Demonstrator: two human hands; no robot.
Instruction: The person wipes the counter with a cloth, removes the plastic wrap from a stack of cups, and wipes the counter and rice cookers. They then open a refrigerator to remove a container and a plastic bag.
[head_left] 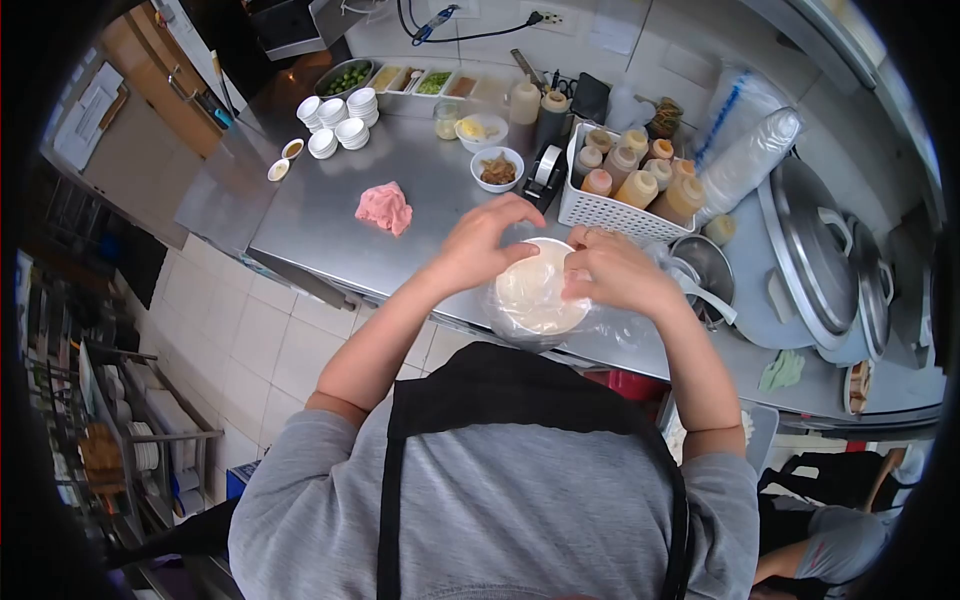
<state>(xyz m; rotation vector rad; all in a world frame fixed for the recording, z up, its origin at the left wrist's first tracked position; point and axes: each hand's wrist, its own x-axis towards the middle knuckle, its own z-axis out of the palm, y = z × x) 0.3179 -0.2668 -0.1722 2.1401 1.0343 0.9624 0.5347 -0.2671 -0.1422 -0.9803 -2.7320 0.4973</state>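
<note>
In front of me at the steel counter's edge is a round white tub (543, 287) with a pale cream-coloured top. Clear plastic wrap (515, 325) hangs around its near side and spreads to the right. My left hand (487, 242) is at the tub's far left rim, thumb by the rim and fingers curved apart from it. On the right side, my right hand (618, 268) has its fingers bent together over the rim and pinches the plastic wrap there. The fingertips partly cover the tub's right edge.
A white basket (625, 220) of squeeze bottles stands behind my right hand. Beyond the tub are a bowl of brown food (497, 169) and a black tape dispenser (544, 175). A pink cloth (384, 208) lies left; a metal pot (703, 265) sits right.
</note>
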